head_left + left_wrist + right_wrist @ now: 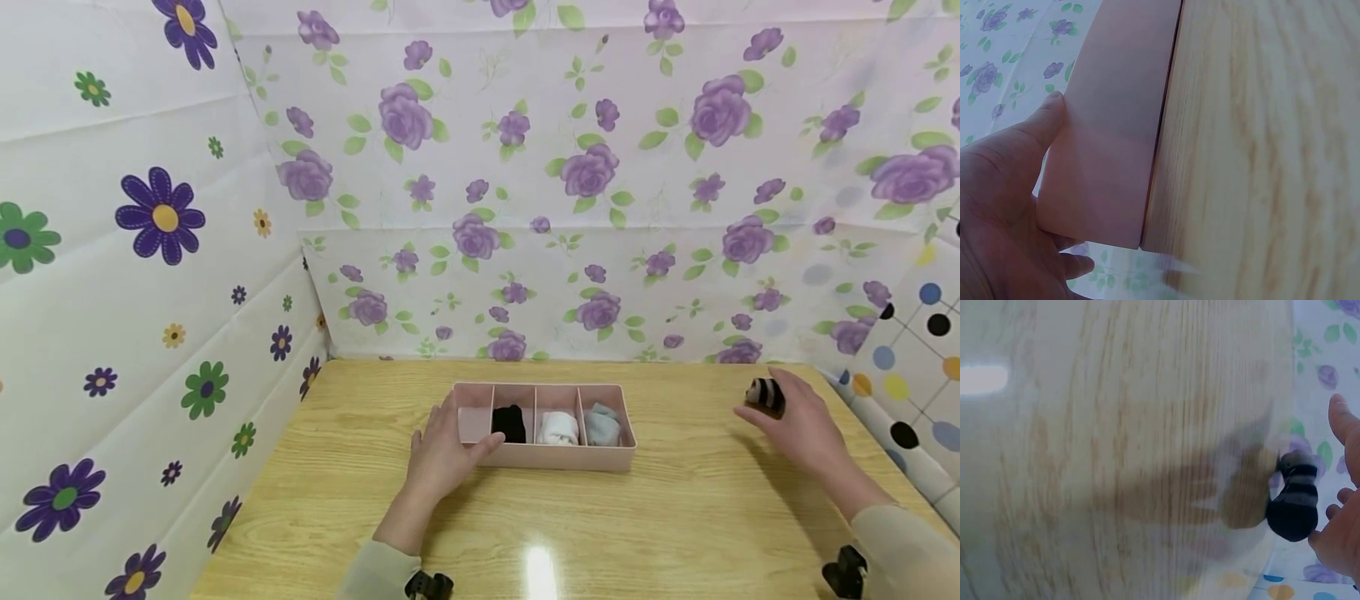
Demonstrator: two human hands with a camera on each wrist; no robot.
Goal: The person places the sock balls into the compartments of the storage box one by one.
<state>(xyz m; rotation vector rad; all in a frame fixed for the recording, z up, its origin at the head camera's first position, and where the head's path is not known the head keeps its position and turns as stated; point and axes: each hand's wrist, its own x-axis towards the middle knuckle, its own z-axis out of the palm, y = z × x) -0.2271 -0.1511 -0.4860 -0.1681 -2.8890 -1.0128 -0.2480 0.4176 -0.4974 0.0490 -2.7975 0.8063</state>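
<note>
A pink divided storage box [555, 457] stands on the table. My left hand [442, 454] holds its left end, thumb over the front rim and fingers at the end wall; the left wrist view shows the thumb tip on the box's edge. Inside lie a black rolled sock [509, 423], a white one [558, 427] and a light grey-blue one [602, 426]; the leftmost compartment shows bare floor. To the far right, my right hand [808, 429] reaches around a black-and-grey striped rolled sock [1297, 500]. Its thumb stands apart from the sock in the right wrist view.
The wooden table [690, 517] reaches back to a flowered cloth wall [637, 283]. Another cloth with large flowers [142, 333] hangs at the left, and a dotted cloth [911, 367] borders the right edge, close to my right hand.
</note>
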